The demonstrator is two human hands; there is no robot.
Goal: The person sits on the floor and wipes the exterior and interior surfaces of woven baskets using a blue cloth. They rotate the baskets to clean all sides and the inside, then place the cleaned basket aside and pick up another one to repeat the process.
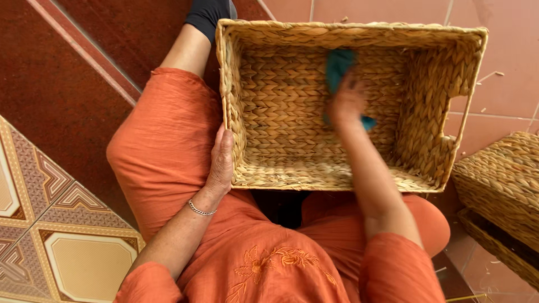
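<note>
Inside basket (269,33), right hand (347,104) on cloth (338,64)

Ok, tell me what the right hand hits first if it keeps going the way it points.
Likely the teal cloth under its fingers, then the basket far wall behind it; depth is unclear.

Orange embroidered clothes (269,264); silver bracelet (201,210); dark sock (209,12).

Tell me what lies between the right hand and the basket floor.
A teal cloth lies between the right hand and the woven floor of the basket; the head view shows it.
</note>
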